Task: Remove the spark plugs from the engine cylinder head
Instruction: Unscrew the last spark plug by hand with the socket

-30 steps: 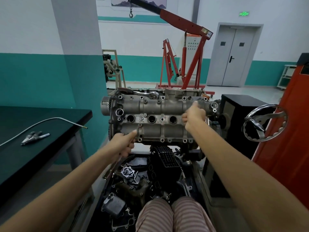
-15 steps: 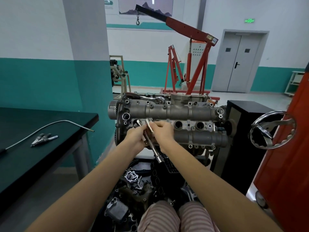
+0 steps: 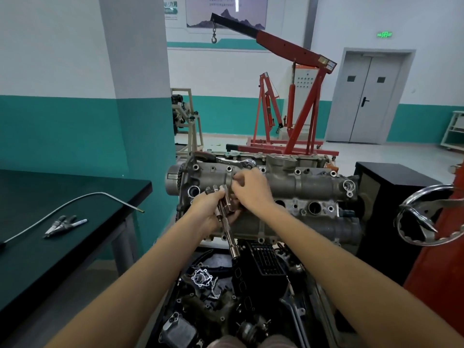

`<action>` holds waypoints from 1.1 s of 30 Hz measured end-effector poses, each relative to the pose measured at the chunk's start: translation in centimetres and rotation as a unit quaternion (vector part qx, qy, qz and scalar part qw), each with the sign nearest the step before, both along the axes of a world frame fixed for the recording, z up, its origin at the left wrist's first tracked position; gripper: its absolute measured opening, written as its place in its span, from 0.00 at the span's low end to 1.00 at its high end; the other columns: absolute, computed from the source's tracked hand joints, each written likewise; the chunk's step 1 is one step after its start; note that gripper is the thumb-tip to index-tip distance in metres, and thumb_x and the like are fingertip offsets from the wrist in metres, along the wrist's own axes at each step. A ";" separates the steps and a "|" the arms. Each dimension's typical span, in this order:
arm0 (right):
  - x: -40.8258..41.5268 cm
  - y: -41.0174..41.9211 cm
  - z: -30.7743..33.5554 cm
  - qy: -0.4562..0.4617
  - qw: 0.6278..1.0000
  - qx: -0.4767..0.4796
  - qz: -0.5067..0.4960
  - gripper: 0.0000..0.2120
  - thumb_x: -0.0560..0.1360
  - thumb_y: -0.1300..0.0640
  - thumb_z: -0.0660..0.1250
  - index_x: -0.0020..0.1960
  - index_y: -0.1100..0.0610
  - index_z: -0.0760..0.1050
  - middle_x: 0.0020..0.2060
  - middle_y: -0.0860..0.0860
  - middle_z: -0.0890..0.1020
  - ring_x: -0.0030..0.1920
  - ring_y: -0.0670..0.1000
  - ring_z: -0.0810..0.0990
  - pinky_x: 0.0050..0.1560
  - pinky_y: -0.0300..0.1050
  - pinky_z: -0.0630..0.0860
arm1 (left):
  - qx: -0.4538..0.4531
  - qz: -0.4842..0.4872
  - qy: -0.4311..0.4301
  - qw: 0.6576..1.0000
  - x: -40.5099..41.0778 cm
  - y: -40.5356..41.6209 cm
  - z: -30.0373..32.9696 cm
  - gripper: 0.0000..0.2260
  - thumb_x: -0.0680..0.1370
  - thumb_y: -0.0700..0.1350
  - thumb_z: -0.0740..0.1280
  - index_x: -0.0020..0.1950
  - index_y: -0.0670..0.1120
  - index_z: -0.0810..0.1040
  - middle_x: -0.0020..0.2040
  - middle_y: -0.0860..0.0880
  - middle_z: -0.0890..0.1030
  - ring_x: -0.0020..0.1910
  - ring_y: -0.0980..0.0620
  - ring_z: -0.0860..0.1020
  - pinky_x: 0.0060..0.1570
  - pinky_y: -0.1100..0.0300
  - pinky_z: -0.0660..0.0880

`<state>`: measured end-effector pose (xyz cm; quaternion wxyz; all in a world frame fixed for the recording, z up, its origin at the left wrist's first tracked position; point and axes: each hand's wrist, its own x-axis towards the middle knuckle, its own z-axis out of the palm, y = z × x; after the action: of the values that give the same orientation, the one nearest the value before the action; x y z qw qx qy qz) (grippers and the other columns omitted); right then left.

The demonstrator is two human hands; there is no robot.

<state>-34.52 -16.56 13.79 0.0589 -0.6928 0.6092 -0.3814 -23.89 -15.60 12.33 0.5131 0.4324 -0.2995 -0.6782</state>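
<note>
As you sit facing the engine head [image 3: 296, 187] on its stand, your left hand [image 3: 208, 209] is wrapped around a metal socket wrench [image 3: 227, 217], its long shaft slanting down toward your lap. Your right hand [image 3: 251, 190] pinches the tool's upper end, just beside the leftmost plug holes. On the dark bench [image 3: 37, 247] to your left lie a bent tube [image 3: 75, 202] and pliers [image 3: 59, 226].

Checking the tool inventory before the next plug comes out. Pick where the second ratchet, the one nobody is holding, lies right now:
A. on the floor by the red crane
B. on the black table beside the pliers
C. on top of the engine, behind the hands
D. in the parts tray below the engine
C: the spare ratchet lies flat along the top back edge of the engine, just beyond the right hand.
</note>
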 end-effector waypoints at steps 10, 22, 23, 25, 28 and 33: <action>-0.5 -8.3 3.0 0.265 0.962 -0.042 -0.045 0.13 0.78 0.52 0.61 0.57 0.59 0.75 0.54 0.56 0.77 0.56 0.55 0.72 0.55 0.47 0.68 | -0.026 0.010 -0.011 1.000 1.2 -3.6 3.4 0.08 0.81 0.42 0.58 0.50 0.39 0.74 0.38 0.43 0.79 0.31 0.50 0.79 0.25 0.55 0.78; 1.5 -10.0 5.1 0.438 0.899 0.004 -0.034 0.11 0.74 0.68 0.62 0.55 0.61 0.74 0.50 0.55 0.79 0.48 0.55 0.78 0.39 0.44 0.69 | -0.009 0.018 -0.020 1.000 3.5 -4.3 4.4 0.10 0.81 0.43 0.59 0.46 0.38 0.75 0.39 0.43 0.80 0.36 0.50 0.79 0.27 0.55 0.79; 1.3 -9.8 5.1 0.453 0.891 -0.006 -0.032 0.11 0.74 0.68 0.62 0.55 0.60 0.75 0.50 0.55 0.79 0.49 0.55 0.78 0.39 0.44 0.69 | -0.009 0.015 -0.023 1.000 3.5 -4.1 4.5 0.10 0.81 0.43 0.59 0.47 0.38 0.75 0.40 0.43 0.80 0.36 0.50 0.79 0.27 0.55 0.79; 0.8 -9.1 5.0 0.478 0.877 -0.028 -0.026 0.11 0.74 0.67 0.62 0.55 0.60 0.75 0.50 0.55 0.77 0.49 0.56 0.78 0.38 0.45 0.69 | -0.010 0.015 -0.023 1.000 3.7 -3.9 4.6 0.10 0.81 0.42 0.59 0.48 0.37 0.75 0.40 0.43 0.80 0.36 0.50 0.79 0.27 0.56 0.79; 0.3 -8.0 4.5 0.463 0.883 -0.074 -0.032 0.10 0.72 0.68 0.64 0.53 0.62 0.76 0.53 0.58 0.74 0.48 0.56 0.76 0.38 0.45 0.67 | -0.014 0.023 -0.011 1.000 3.9 -3.7 4.8 0.10 0.81 0.42 0.59 0.47 0.37 0.75 0.41 0.42 0.80 0.36 0.50 0.79 0.27 0.55 0.79; -0.7 -6.7 6.4 0.253 0.961 -0.109 -0.029 0.11 0.78 0.59 0.62 0.56 0.64 0.75 0.48 0.58 0.76 0.43 0.55 0.77 0.45 0.47 0.75 | 0.003 0.003 0.026 1.000 4.2 -2.9 4.4 0.11 0.82 0.42 0.57 0.56 0.36 0.74 0.40 0.42 0.78 0.37 0.50 0.77 0.26 0.57 0.78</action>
<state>-35.25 -23.23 20.20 -0.1847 -0.7511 0.5784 -0.2592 -19.69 -18.52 16.75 0.5210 0.4171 -0.2827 -0.6890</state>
